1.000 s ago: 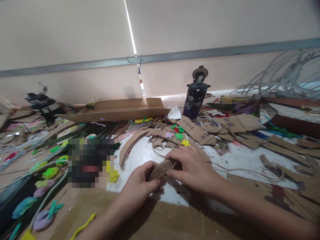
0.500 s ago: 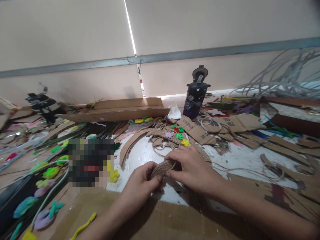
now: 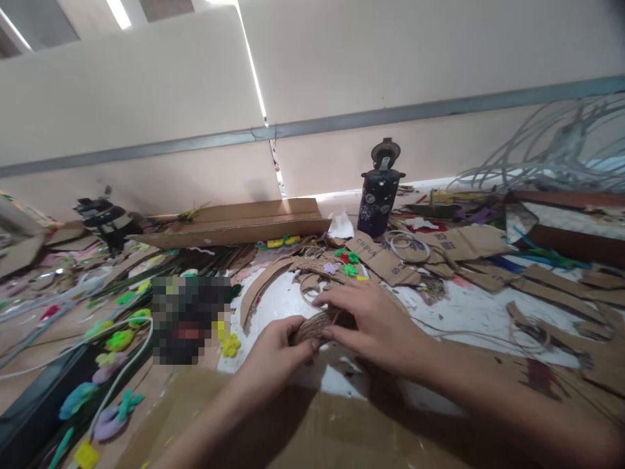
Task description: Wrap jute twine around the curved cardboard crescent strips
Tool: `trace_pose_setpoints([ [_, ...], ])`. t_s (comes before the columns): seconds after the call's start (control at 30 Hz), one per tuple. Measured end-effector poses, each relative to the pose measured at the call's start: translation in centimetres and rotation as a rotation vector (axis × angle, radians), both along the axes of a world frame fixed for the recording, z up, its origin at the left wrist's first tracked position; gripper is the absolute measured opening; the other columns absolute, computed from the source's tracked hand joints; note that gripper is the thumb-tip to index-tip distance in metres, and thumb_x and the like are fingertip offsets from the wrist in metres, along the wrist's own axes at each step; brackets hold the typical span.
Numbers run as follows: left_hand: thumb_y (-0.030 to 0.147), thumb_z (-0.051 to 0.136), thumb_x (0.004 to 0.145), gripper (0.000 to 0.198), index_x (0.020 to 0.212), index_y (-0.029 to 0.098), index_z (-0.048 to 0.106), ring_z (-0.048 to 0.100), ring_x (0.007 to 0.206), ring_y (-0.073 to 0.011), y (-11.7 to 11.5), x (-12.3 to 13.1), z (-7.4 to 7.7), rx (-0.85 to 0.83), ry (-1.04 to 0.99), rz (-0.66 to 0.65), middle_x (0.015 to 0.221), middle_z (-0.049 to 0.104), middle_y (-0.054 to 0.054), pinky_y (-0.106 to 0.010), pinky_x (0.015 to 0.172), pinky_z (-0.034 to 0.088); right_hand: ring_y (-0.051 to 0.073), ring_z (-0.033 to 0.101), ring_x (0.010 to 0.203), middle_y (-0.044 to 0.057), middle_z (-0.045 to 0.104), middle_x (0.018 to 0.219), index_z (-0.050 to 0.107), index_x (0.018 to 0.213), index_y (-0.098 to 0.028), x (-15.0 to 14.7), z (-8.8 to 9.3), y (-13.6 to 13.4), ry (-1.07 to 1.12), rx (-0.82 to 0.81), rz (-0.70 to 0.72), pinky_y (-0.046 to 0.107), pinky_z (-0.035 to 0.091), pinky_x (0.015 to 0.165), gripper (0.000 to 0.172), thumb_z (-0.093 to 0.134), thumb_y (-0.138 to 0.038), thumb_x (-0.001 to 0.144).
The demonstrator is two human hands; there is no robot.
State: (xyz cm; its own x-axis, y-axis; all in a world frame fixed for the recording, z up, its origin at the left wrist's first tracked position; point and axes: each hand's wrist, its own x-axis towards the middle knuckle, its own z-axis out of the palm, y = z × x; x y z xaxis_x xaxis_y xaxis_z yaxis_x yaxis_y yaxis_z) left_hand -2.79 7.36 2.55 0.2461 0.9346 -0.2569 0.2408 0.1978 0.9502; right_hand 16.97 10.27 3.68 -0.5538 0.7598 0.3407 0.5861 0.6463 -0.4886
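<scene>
Both hands meet at a brown twine-wrapped piece (image 3: pixel 315 326) low in the middle of the view. My left hand (image 3: pixel 278 352) pinches its left end between thumb and fingers. My right hand (image 3: pixel 366 326) is closed round its right side, the thumb on the near face and the fingers over the top. Just beyond lies a twine-wrapped cardboard ring (image 3: pixel 312 262) with small flowers on it, red, green and purple (image 3: pixel 331 268). A strand of twine (image 3: pixel 454 331) runs off to the right. The underside of the held piece is hidden.
A dark bottle (image 3: pixel 375 202) with its lid up stands behind the ring. A long cardboard strip (image 3: pixel 234 228) lies at the back left. Cut cardboard (image 3: pixel 469 244) and a clear tape ring are on the right; yellow flowers and a black box (image 3: pixel 46 397) on the left.
The view has shifted slightly, so the bottles and table items sit a little differently. My right hand's fingers have moved over the held piece and now cover most of the yellow flower.
</scene>
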Motion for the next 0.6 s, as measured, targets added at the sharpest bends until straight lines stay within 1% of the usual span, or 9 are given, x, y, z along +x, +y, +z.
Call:
trace_pose_setpoints([
  [0.07, 0.033, 0.073, 0.071, 0.018, 0.073, 0.016, 0.066, 0.046, 0.054, -0.0128, 0.2, 0.0, 0.8, -0.012, 0.023, 0.041, 0.060, 0.058, 0.001, -0.023, 0.050, 0.028, 0.024, 0.061, 0.101, 0.006, 0.072, 0.108, 0.067, 0.115, -0.021, 0.5, 0.3, 0.2, 0.037, 0.113, 0.008, 0.037, 0.041, 0.088, 0.032, 0.073, -0.016, 0.084],
  [0.13, 0.034, 0.074, 0.071, 0.020, 0.075, 0.016, 0.066, 0.047, 0.050, -0.0123, 0.4, 0.1, 1.1, -0.040, 0.014, 0.082, 0.058, 0.060, 0.001, -0.023, 0.048, 0.027, 0.025, 0.059, 0.105, 0.007, 0.070, 0.112, 0.067, 0.113, -0.022, 1.0, 0.3, 0.3, 0.055, 0.240, 0.004, 0.040, 0.040, 0.092, 0.025, 0.067, -0.014, 0.089],
  [0.17, 0.035, 0.075, 0.070, 0.021, 0.075, 0.017, 0.066, 0.047, 0.049, -0.0122, 0.6, 0.2, 1.0, -0.052, -0.010, 0.098, 0.057, 0.060, 0.000, -0.023, 0.048, 0.029, 0.025, 0.059, 0.107, 0.007, 0.070, 0.113, 0.067, 0.110, -0.022, 1.1, 0.3, 0.4, 0.055, 0.296, -0.002, 0.040, 0.039, 0.093, 0.022, 0.063, -0.013, 0.091],
  [0.27, 0.035, 0.079, 0.067, 0.024, 0.071, 0.017, 0.064, 0.049, 0.049, -0.0125, 0.8, 0.7, -0.1, -0.060, -0.127, 0.134, 0.056, 0.060, 0.000, -0.023, 0.050, 0.034, 0.025, 0.058, 0.103, 0.007, 0.069, 0.107, 0.069, 0.101, -0.021, 1.2, -0.2, 0.4, 0.012, 0.386, -0.012, 0.041, 0.038, 0.091, 0.016, 0.057, -0.012, 0.095],
  [0.4, 0.028, 0.082, 0.064, 0.023, 0.072, 0.015, 0.064, 0.047, 0.051, -0.0112, 0.8, 1.0, -1.9, -0.094, -0.250, 0.163, 0.058, 0.058, 0.001, -0.023, 0.051, 0.033, 0.024, 0.058, 0.094, 0.007, 0.068, 0.096, 0.069, 0.094, -0.019, 1.0, -1.1, 0.6, -0.062, 0.425, -0.011, 0.040, 0.037, 0.088, 0.013, 0.059, -0.012, 0.092],
  [0.5, 0.026, 0.082, 0.063, 0.022, 0.072, 0.015, 0.064, 0.047, 0.051, -0.0111, 0.6, 0.8, -2.6, -0.126, -0.267, 0.200, 0.059, 0.056, 0.002, -0.023, 0.051, 0.035, 0.024, 0.058, 0.091, 0.006, 0.068, 0.092, 0.068, 0.091, -0.019, 0.8, -1.6, 0.8, -0.102, 0.468, -0.005, 0.041, 0.037, 0.089, 0.014, 0.057, -0.010, 0.093],
  [0.6, 0.027, 0.080, 0.064, 0.021, 0.071, 0.015, 0.064, 0.048, 0.050, -0.0116, 0.6, 0.4, -2.8, -0.117, -0.227, 0.189, 0.058, 0.058, 0.001, -0.024, 0.051, 0.036, 0.024, 0.057, 0.091, 0.007, 0.067, 0.091, 0.066, 0.086, -0.018, 0.6, -2.1, 1.0, -0.161, 0.504, 0.015, 0.041, 0.038, 0.090, 0.017, 0.054, -0.011, 0.094],
])
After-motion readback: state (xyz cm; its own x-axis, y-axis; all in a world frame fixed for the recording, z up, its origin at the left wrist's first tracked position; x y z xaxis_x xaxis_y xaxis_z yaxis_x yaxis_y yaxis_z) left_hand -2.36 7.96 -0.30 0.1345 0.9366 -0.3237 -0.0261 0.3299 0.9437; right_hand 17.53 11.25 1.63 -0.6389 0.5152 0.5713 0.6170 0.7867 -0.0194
